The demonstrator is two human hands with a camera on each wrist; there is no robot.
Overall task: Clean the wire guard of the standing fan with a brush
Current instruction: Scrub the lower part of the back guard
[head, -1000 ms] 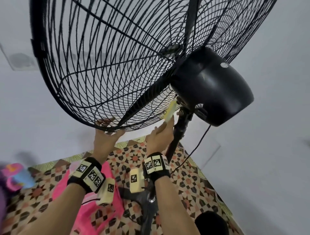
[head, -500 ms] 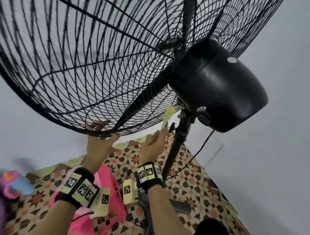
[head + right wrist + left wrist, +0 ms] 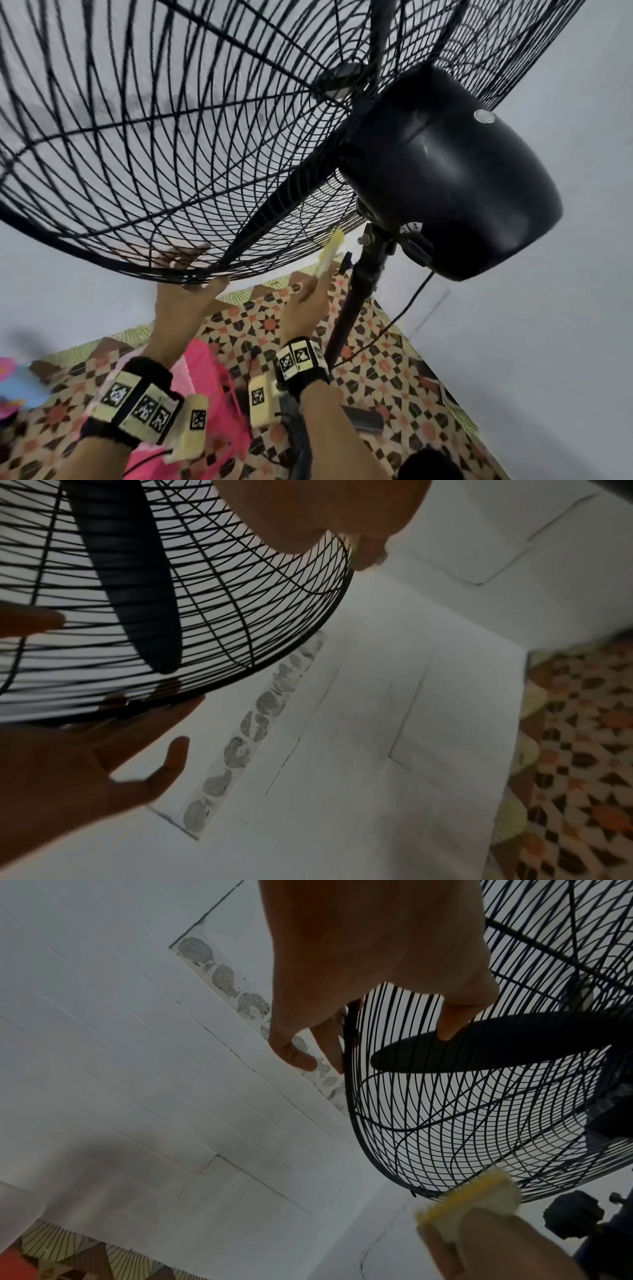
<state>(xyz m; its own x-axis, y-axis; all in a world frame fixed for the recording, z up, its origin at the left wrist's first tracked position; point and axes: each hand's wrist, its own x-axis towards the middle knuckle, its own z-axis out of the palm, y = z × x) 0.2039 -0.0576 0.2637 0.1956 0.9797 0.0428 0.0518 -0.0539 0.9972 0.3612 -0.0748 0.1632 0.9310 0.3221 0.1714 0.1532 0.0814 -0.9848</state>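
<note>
1. A black motor housing (image 3: 448,178) sits behind the wire guard (image 3: 164,144) of a standing fan, atop a dark pole (image 3: 356,301) with a cable (image 3: 404,311) trailing toward a patterned floor (image 3: 387,370); a pink cloth-like item (image 3: 205,370) lies below the arms, and pale walls surround the scene.
2. The motor housing and pole stand just right of the brush, crowding the rear of the guard.
3. The left hand (image 3: 181,301) reaches up to the guard's lower rim, fingers extended through or past the wires and thumb spread beneath, steadying it rather than clasping it.
4. The right hand (image 3: 305,301) grips the handle of a yellow brush (image 3: 330,251), fingers curled around it; its head points up and meets the wires of the rear guard near the housing.
5. A dark fan blade (image 3: 479,1053) shows inside the cage in the wrist views.
6. The guard's upper and left portions run out of frame; the brush is blurred, so its bristles cannot be made out, and the left fingertips are partly screened by wires.
</note>
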